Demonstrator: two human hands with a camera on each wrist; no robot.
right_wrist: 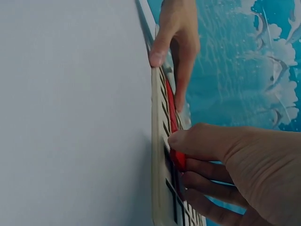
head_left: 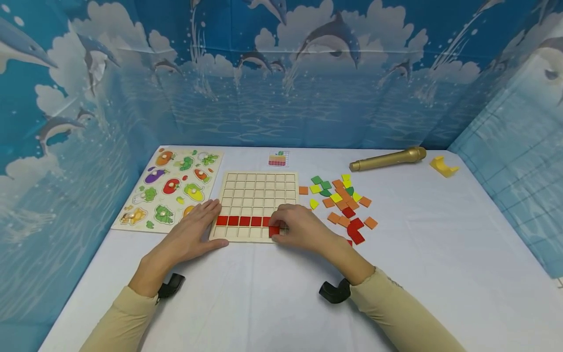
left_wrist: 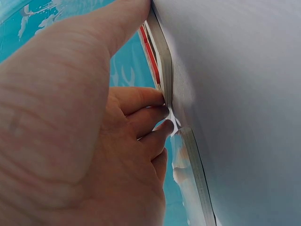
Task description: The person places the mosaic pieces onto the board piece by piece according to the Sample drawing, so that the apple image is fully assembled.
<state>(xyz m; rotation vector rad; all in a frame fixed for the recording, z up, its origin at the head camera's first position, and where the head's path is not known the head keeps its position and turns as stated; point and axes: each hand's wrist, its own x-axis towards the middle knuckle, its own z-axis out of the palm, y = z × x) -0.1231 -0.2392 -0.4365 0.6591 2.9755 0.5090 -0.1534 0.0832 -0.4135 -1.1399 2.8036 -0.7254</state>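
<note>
A wooden grid board (head_left: 259, 186) lies on the white table, with a row of red square tiles (head_left: 245, 221) across its second row from the front. My right hand (head_left: 303, 227) pinches another red tile (head_left: 274, 231) between thumb and fingers, low over the board's front right part. In the right wrist view the thumb presses on the red tile (right_wrist: 178, 159) near its edge. My left hand (head_left: 193, 232) rests along the board's left side, fingers extended, thumb at the front left corner. The left wrist view shows its fingertips against the board's edge.
Right of the board lie scattered orange tiles (head_left: 345, 195), with green, yellow and red pieces among them. A vegetable puzzle board (head_left: 164, 199) stands at the left. Behind are a small picture card (head_left: 278, 159), a gold microphone (head_left: 389, 159) and a yellow stand (head_left: 443, 166).
</note>
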